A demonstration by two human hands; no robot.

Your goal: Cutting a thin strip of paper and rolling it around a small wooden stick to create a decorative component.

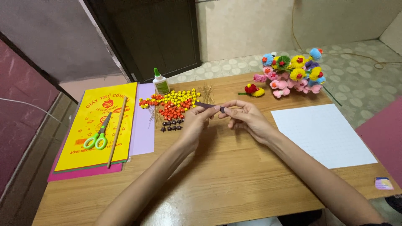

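Both my hands meet above the middle of the wooden table (217, 175). My left hand (196, 122) and my right hand (247, 117) pinch a narrow dark purple paper strip (207, 105) between their fingertips, the strip running from left to right. Just beyond the hands lies a heap of small folded paper stars (176, 102) in yellow, orange and red, with a few dark purple stars (172, 124) at its near edge.
A white glue bottle (161, 83) with a green cap stands behind the stars. A yellow craft-paper pack (90, 144) at left carries green-handled scissors (99, 136) and a thin wooden stick (117, 130). A white sheet (322, 134) lies right; a colourful pompom flower bunch (293, 75) sits far right.
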